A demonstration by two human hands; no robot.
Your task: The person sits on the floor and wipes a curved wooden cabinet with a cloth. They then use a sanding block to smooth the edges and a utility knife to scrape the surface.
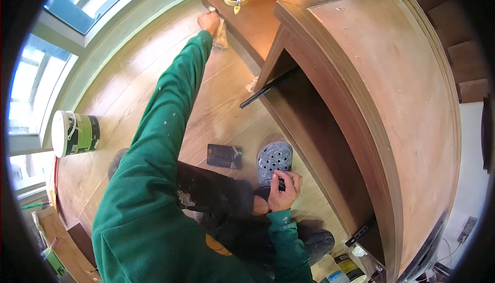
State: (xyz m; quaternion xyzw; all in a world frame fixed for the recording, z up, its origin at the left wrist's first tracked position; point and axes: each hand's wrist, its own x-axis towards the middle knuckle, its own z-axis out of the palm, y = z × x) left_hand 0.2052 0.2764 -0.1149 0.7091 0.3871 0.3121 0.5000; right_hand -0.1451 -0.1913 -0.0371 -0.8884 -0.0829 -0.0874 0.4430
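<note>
My left hand (209, 22) is stretched toward the front edge of a low wooden shelf (258, 20), its fingers closed around something small that I cannot make out, beside a crumpled tan piece of paper or cloth (220, 36). A roll of tan tape (228, 2) lies on that shelf with a small paintbrush (238, 5) on it. My right hand (282, 190) is curled low by my grey clog (273, 159); whether its pinched fingers hold anything is unclear. A dark flat rectangle (224, 157) lies on the floor between my arms.
An open cabinet (402, 128) with black runners (268, 87) fills the right side. A white-lidded bucket (75, 133) stands left, by the windows (31, 87). Boards (64, 234) lean at lower left; several containers (343, 270) stand at lower right. The wooden floor (124, 71) runs beneath me.
</note>
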